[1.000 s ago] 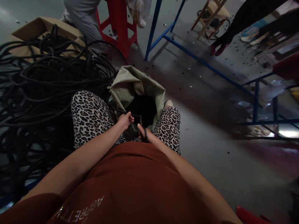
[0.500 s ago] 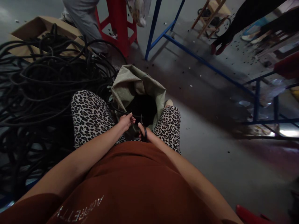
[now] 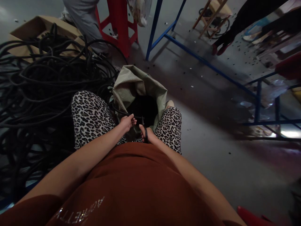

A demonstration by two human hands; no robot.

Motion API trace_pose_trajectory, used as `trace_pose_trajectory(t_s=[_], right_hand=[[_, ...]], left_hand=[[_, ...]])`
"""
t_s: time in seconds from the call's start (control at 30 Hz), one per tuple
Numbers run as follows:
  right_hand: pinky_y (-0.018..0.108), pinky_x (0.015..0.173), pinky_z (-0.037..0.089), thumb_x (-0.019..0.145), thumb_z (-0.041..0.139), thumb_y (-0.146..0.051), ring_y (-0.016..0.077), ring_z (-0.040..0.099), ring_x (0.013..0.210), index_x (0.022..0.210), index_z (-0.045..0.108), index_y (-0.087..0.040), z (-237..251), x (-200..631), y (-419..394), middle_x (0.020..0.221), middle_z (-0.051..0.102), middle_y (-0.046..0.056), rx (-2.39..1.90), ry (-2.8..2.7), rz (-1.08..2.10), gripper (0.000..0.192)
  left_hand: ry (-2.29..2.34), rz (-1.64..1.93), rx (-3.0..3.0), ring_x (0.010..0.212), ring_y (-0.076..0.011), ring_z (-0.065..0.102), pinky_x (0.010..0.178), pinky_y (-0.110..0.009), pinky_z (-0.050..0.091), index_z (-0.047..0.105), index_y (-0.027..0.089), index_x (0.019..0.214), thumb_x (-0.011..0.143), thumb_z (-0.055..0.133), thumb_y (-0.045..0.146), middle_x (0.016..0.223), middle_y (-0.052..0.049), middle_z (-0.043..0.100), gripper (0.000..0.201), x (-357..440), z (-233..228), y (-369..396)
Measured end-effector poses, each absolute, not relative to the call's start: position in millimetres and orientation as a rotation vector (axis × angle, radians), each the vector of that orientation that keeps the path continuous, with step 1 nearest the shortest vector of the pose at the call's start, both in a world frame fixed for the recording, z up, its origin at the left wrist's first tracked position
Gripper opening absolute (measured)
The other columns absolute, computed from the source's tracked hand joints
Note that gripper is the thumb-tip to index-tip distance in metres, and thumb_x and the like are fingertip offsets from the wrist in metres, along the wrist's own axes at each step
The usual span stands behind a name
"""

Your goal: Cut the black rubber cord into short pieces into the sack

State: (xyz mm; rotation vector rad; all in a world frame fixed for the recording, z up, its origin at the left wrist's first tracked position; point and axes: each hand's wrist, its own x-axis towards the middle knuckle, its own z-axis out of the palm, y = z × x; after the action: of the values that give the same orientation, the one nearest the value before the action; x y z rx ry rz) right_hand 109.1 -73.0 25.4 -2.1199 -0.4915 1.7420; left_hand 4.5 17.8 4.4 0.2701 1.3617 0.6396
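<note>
My left hand [image 3: 127,121] pinches the end of a thin black cable [image 3: 118,111] that runs in from the pile at my left. My right hand [image 3: 146,134] grips black-handled scissors [image 3: 144,128], blades pointing up toward the cable end. Both hands hover between my knees, over the dark mouth of a grey-green woven sack [image 3: 136,86] standing on the floor. Whether the blades touch the cable is too dark to tell.
A big tangle of black cables [image 3: 44,84] fills the floor at my left, over a cardboard box [image 3: 39,28]. A red stool [image 3: 121,23] and another person's grey trouser leg [image 3: 83,18] stand ahead. A blue metal frame [image 3: 207,64] crosses the grey floor at the right.
Almost nothing differs: my hands have shifted very slightly and still hold the cable and the scissors over the sack.
</note>
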Motion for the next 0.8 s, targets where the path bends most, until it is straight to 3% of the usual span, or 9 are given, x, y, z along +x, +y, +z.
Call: trace_pose_trajectory(t_s=[0.53,0.8], right_hand=[[0.019,0.027,0.032,0.091,0.048,-0.045,0.0098,0.044,0.026,0.060,0.050,-0.014,25,111,-73,0.039,0.044,-0.002,-2.160,-0.518,1.703,0.044],[0.021,0.035,0.042,0.090,0.039,-0.060,0.0119,0.050,0.033,0.066,0.051,-0.015,26,111,-78,0.044,0.050,0.001,-2.076,-0.420,1.859,0.053]], left_hand=[[1.393,0.637,0.291,0.044,-0.0103,0.055,0.047,-0.021,0.044,0.044,0.016,0.072,0.087,0.056,0.019,0.052,0.002,0.053,0.019,3,-3,22],[1.345,0.676,0.183,0.046,-0.0104,0.056,0.048,-0.022,0.045,0.047,0.015,0.071,0.087,0.055,0.018,0.054,0.000,0.053,0.018,3,1,26]])
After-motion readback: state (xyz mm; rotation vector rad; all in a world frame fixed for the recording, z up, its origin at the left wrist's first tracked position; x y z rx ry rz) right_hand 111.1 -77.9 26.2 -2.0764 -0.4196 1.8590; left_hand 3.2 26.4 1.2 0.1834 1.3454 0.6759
